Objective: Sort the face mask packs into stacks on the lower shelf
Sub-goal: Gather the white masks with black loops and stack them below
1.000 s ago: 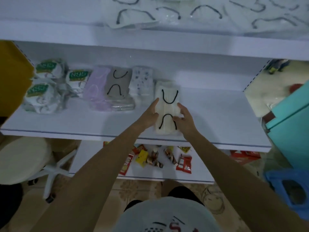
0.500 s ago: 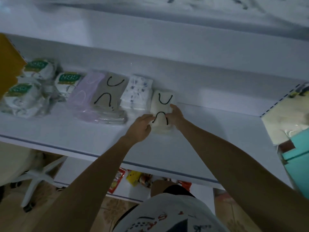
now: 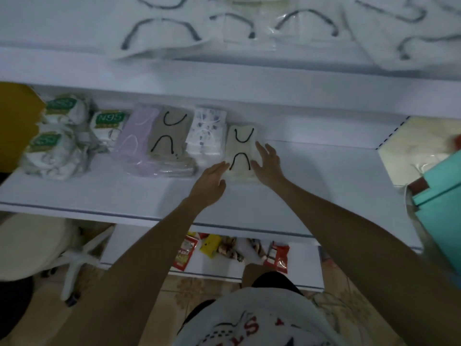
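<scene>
A cream face mask pack (image 3: 241,150) with black ear loops lies flat on the white lower shelf (image 3: 324,186), at the right end of a row of packs. My left hand (image 3: 212,182) rests at the pack's near left corner, fingers straight. My right hand (image 3: 268,163) touches its right edge with fingers spread. Left of it lie a white patterned pack (image 3: 205,134), a grey pack (image 3: 169,136) with black loops, a lilac pack (image 3: 136,141) and several N95 packs (image 3: 107,121).
The upper shelf (image 3: 249,71) carries more clear-wrapped mask packs (image 3: 162,28) with black loops. Below, a bottom shelf holds snack packets (image 3: 185,253). A white stool (image 3: 30,245) stands at the left, a teal box (image 3: 441,196) at the right.
The cream pack slid back on the shelf, up beside the white patterned pack. Both hands have loosened and spread at its sides. My view tilted up.
</scene>
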A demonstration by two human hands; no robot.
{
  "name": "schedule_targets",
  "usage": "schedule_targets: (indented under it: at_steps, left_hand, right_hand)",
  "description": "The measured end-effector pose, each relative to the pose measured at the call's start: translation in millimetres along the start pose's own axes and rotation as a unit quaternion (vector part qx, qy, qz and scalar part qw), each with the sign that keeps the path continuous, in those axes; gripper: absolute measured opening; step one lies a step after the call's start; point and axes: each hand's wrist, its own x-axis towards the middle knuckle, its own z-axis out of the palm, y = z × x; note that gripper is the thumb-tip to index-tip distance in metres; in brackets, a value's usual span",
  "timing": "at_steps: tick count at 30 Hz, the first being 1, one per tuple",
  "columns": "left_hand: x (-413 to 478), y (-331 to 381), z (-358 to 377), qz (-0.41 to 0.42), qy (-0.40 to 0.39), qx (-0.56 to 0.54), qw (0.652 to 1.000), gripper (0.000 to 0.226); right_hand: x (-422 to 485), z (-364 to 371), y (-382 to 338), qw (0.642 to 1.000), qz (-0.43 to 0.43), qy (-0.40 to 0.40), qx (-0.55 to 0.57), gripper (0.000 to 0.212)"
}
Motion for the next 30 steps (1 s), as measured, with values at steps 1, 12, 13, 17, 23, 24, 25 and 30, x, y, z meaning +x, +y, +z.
schedule_targets:
  at_steps: [1,12,13,17,23,24,25,30]
  left_hand:
    - [-9,1,-8,0.003,0.000,-0.007,1.000,0.050]
    - [-160,-2,-95,0.107,0.011,0.019,0.994,0.042]
    - [-167,2,-113,0.134,0.036,0.036,0.990,0.040]
    - [-186,24,-197,0.245,0.130,0.103,0.955,0.039]
    - [-187,78,-291,0.268,0.263,0.117,0.920,0.036]
    - [-184,86,-300,0.258,0.276,0.116,0.919,0.036]
    - [-180,93,-308,0.246,0.285,0.119,0.919,0.035]
    - [-146,106,-320,0.199,0.257,0.096,0.941,0.042]
  right_hand:
    - [-14,0,-3,1.000,-0.010,0.009,-0.002,0.057]
    - [-183,16,-84,0.978,-0.191,-0.082,-0.012,0.051]
    - [-192,8,-100,0.974,-0.211,-0.078,-0.014,0.050]
    - [-210,-41,-163,0.946,-0.323,-0.016,-0.003,0.045]
    - [-226,-130,-250,0.895,-0.435,0.096,0.031,0.043]
    - [-224,-143,-260,0.890,-0.441,0.110,0.038,0.043]
    - [-219,-155,-266,0.890,-0.439,0.120,0.040,0.043]
    - [-177,-186,-271,0.933,-0.336,0.123,-0.022,0.045]
